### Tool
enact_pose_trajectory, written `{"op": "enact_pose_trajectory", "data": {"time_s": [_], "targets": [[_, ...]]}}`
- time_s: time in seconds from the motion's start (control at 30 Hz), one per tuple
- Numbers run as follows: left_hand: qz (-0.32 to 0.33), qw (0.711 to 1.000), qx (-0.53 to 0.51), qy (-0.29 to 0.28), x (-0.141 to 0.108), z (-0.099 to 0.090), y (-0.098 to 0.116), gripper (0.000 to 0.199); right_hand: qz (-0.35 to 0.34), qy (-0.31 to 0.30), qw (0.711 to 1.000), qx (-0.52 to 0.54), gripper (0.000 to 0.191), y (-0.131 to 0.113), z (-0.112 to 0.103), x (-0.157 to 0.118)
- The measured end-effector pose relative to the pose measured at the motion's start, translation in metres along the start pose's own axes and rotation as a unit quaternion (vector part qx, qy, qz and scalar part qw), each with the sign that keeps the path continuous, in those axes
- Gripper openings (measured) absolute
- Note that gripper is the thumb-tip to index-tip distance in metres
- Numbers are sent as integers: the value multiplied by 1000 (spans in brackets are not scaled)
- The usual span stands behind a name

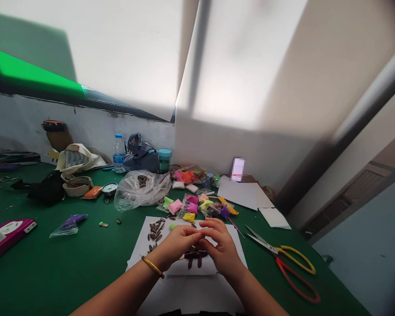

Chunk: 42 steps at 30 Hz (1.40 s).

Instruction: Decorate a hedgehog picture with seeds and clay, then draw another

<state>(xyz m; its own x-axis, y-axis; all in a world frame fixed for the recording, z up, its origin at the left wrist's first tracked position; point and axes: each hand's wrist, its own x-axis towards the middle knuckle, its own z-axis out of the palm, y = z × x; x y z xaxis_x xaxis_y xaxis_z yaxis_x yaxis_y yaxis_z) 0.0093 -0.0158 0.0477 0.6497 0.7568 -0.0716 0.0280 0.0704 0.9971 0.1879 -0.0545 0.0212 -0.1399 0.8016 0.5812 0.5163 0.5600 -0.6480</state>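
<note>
My left hand [179, 243], with a gold bangle at the wrist, is closed, its thumb and fingers pressed together over the white paper [171, 268]. My right hand [221, 245] meets it from the right, its fingers curved and their tips touching the left fingertips. Anything pinched between them is too small or hidden to make out. Below the hands, a dark purple shape [197, 254] with two brown leg-like strips lies on the paper, partly covered. Striped sunflower seeds [156, 230] lie loose on the paper's left side. A bit of green clay [172, 226] sits just beyond my left hand.
Bags of coloured clay [191, 206] and a clear plastic bag [141, 193] lie behind the paper. Open scissors [278, 252] with yellow and red handles rest at the right. Left are a purple packet [70, 224] and a magenta device [15, 237]. A water bottle [119, 156] stands near the wall.
</note>
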Motion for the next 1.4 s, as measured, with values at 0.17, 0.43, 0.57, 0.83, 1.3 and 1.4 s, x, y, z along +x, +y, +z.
{"op": "enact_pose_trajectory", "data": {"time_s": [0.17,0.43,0.57,0.83,1.3,1.4], "targets": [[49,988,94,112,1,-18,5,43,55,50,997,9,21,13,-10,0],[81,886,376,260,1,-61,-37,32,247,52,966,62,31,56,-10,-20],[77,851,469,223,-2,-57,-42,30,215,19,976,27,24,53,-10,-26],[35,826,531,184,-4,-51,-37,28,244,-9,970,2,12,45,-9,-39],[18,808,560,185,-3,-47,-37,28,225,4,974,0,19,43,-7,-36],[18,803,565,187,-2,-46,-36,28,239,29,971,18,23,44,-3,-34]]}}
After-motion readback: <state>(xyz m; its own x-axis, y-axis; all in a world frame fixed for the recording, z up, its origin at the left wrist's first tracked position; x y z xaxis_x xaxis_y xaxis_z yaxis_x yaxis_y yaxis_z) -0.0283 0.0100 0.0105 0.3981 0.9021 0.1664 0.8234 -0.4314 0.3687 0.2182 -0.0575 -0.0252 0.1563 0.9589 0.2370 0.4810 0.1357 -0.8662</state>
